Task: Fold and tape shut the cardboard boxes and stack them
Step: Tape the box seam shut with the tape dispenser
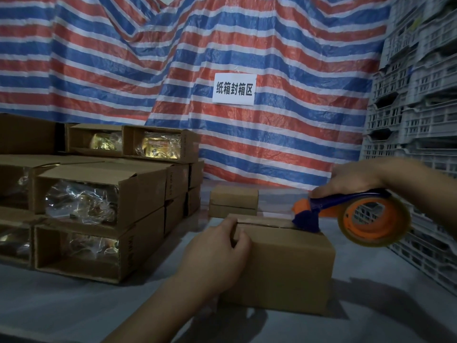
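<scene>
Taping the seam of a cardboard box (279, 266) on the grey surface.
The left hand (217, 248) gripped the box's near-left top corner; the right hand (351, 179) held a tape dispenser (346, 214) on its far top edge. Open filled boxes (99, 214) stood left of it.

two hands (217, 251), one tape dispenser (358, 219)

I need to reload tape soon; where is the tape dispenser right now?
In the head view, the blue-and-orange tape dispenser is at right, held by the right hand, its blade end on the right end of the brown cardboard box.
</scene>
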A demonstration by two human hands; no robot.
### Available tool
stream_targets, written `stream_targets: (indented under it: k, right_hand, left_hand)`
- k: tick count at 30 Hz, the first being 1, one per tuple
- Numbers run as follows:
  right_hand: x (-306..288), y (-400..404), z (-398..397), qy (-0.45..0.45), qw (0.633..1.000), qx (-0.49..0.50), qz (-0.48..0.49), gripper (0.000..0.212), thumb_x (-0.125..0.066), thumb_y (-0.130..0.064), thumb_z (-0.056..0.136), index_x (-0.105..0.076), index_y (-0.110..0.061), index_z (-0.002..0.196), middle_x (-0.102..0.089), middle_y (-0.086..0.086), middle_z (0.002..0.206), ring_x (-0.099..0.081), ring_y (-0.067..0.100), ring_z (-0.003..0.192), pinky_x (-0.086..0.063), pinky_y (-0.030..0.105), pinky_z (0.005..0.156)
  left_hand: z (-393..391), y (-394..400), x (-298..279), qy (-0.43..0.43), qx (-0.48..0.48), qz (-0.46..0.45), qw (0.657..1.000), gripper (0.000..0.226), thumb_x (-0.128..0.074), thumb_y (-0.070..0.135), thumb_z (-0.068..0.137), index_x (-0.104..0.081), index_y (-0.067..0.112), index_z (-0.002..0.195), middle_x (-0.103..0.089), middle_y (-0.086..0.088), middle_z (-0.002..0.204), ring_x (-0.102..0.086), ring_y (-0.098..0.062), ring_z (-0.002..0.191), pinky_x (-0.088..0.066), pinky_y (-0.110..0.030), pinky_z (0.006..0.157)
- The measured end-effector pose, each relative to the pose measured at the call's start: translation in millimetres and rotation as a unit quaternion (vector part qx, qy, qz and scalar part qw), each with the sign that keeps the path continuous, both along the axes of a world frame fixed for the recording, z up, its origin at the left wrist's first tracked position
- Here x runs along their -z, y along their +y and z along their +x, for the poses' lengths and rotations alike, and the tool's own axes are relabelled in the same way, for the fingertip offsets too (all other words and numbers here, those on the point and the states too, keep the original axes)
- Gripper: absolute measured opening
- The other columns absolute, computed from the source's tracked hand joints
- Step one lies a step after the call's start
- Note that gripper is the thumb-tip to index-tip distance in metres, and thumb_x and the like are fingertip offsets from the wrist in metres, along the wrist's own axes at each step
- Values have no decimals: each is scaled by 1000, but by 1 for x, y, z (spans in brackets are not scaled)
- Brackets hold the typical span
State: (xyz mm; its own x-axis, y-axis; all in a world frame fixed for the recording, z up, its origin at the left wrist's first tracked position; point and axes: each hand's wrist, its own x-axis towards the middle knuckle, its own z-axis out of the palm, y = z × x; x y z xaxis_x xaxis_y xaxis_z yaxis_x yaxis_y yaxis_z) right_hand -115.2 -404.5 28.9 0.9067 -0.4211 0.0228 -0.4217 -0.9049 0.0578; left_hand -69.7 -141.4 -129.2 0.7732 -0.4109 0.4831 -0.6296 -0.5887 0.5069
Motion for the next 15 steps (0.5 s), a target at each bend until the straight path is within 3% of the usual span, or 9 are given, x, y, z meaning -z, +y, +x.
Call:
stream_targets:
  k: [4, 6, 8, 10, 12, 15]
  right_hand:
    - [2, 0, -1, 2, 1000, 9, 8, 67, -50, -86, 74, -68, -21, 71, -67, -7, 52, -60, 3, 42, -42, 29, 61]
    - [3, -1, -2, 7, 1000, 10, 8, 68, -50, -87, 73, -68, -21, 68, -63, -9, 47, -57, 3, 38, -42, 28, 61]
    - [4, -2, -1, 9, 1000, 3, 4, 68, -49, -87, 74, -67, -22, 67, -62, -10, 47, -55, 4, 38, -43, 28, 60]
    - [3, -2, 0, 8, 1000, -1, 6, 66, -49, -85, 77, -66, -22, 68, -61, -9, 46, -54, 5, 39, -43, 27, 60]
    - [2, -2, 0, 9, 1000, -3, 9, 64, -49, -82, 80, -66, -21, 71, -60, -10, 45, -54, 4, 38, -42, 25, 58]
    - [-1, -4, -2, 23, 1000, -6, 19, 64, -47, -80, 84, -65, -19, 73, -61, -9, 46, -55, 5, 39, -43, 22, 56]
  left_hand:
    - [-1, -3, -13, -11, -14, 54, 998, 31, -34, 46, 98, -51, 26, 115, -63, 1, 93, -62, -17, 85, -54, -42, 79]
    - [0, -9, -22, -55, -43, 104, 992, 31, -32, 47, 97, -51, 26, 110, -62, -2, 104, -58, -18, 94, -51, -42, 88]
    - [2, -20, -28, -109, -56, 157, 980, 49, -30, 53, 97, -49, 23, 130, -51, -7, 139, -47, -22, 126, -37, -46, 110]
    - [-2, -30, -30, -127, -12, 192, 973, 74, -27, 68, 94, -26, 22, 153, -25, -3, 160, -22, -19, 147, -15, -43, 121]
    - [-6, -37, -26, -129, 32, 222, 966, 85, -27, 76, 90, -16, 25, 156, -18, 0, 163, -17, -18, 149, -13, -40, 119]
    - [-5, -39, -17, -159, 19, 253, 954, 84, -28, 78, 89, -26, 24, 153, -32, -1, 158, -30, -21, 143, -22, -39, 116]
